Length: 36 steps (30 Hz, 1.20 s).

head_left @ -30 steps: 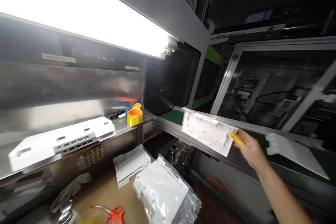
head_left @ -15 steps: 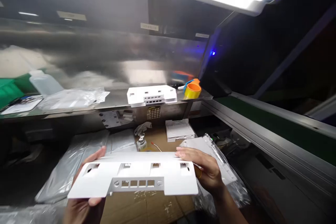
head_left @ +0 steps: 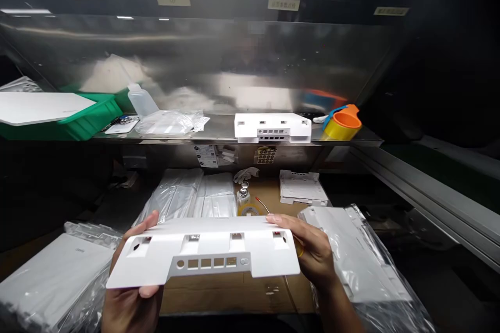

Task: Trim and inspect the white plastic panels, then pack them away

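I hold a long white plastic panel (head_left: pixel 207 252) with square holes level in front of me, over a brown cardboard surface (head_left: pixel 230 296). My left hand (head_left: pixel 133 302) grips its left end, fingers above and thumb below. My right hand (head_left: pixel 312 255) grips the right end, fingers curled over the top edge. A matching white panel (head_left: pixel 272 127) lies on the steel shelf (head_left: pixel 219 135) beyond.
On the shelf stand an orange tape roll (head_left: pixel 344 124), a clear bag (head_left: pixel 167 122), a bottle (head_left: pixel 141 100) and a green bin (head_left: pixel 89 117). Bagged white parts lie at left (head_left: pixel 50 276), centre (head_left: pixel 195 195) and right (head_left: pixel 351 255). A conveyor rail (head_left: pixel 429 187) runs along the right.
My right hand brought the panel from the conveyor to in front of me and my left hand took its other end. My view swung left and down toward the shelf.
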Each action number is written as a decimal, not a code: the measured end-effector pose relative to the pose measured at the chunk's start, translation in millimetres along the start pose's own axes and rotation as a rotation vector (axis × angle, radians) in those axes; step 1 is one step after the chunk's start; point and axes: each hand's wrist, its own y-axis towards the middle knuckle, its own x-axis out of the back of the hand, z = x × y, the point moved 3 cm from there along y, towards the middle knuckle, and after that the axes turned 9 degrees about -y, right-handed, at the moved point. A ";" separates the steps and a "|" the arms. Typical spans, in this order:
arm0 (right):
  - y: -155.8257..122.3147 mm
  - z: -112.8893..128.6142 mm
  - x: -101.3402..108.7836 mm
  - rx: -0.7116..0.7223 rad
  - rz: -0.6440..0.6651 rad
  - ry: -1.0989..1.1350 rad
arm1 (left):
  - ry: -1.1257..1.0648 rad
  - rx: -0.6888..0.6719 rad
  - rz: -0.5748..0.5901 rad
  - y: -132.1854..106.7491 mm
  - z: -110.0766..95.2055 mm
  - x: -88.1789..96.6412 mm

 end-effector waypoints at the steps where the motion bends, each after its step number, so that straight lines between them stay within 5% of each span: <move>1: -0.6 -2.0 -0.4 -0.009 0.001 0.002 | 0.022 -0.030 0.020 -0.5 -1.0 0.1; 26: -19.2 -27.6 -3.7 -0.197 -0.002 -0.006 | 0.136 -0.136 0.063 -3.8 7.8 -2.3; 36: -32.6 -29.3 3.6 -0.132 -0.028 0.097 | -0.150 -0.128 -0.010 -14.3 2.2 -12.2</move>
